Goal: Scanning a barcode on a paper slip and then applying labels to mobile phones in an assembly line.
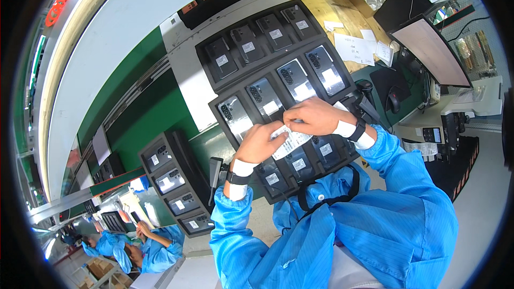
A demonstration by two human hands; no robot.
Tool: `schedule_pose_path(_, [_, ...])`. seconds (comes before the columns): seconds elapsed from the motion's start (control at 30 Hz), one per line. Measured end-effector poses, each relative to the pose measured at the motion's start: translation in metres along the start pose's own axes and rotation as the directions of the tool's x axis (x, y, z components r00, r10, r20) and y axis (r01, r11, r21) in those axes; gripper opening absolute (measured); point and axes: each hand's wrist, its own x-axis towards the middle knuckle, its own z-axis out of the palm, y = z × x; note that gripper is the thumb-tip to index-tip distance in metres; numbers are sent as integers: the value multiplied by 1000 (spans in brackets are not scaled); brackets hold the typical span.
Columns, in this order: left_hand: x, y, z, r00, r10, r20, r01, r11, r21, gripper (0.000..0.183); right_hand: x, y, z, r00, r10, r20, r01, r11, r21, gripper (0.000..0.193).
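My left hand (259, 143) and my right hand (315, 117) meet above a black tray (218, 108) of phones. Between their pinched fingers is a white printed label sheet (292, 142), gripped at its left edge by the left and its upper edge by the right. Beneath the sheet, silver-backed phones such as this phone (260, 94) lie camera side up in the tray's slots. Nearer to me, darker phones, among them a phone (298, 164), carry small white stickers. Part of the tray's middle is hidden by my hands.
Beyond stands another black tray (206, 53) of stickered phones; a third tray (201, 192) sits at left. A monitor (432, 51), mouse (394, 101), label printer (428, 128) and papers (353, 49) are at right. Co-workers in blue (160, 249) sit at lower left.
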Motion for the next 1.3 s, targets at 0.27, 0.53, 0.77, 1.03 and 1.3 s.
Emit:
schedule_pose_path(0.27, [3, 12, 14, 983, 84, -165, -21, 936, 352, 20, 1, 12, 8, 973, 224, -48, -227, 970, -82, 23])
schedule_pose_path(0.53, [14, 8, 5, 960, 120, -252, -11, 919, 394, 18, -42, 80, -5, 840, 475, -260, -507, 859, -68, 26])
schedule_pose_path(0.77, [82, -69, 16, 894, 434, -111, -335, 812, 478, 18, -31, 87, 11, 701, 581, -412, -210, 721, 660, 20])
schedule_pose_path(1.03, [58, -50, -11, 899, 431, -77, -361, 829, 427, 15, 23, 90, 46, 744, 428, -514, -85, 823, 561, 24])
schedule_pose_path(1.3, [32, -51, -17, 896, 423, -138, -335, 845, 416, 13, 48, 67, 53, 817, 192, -544, -249, 968, -33, 31])
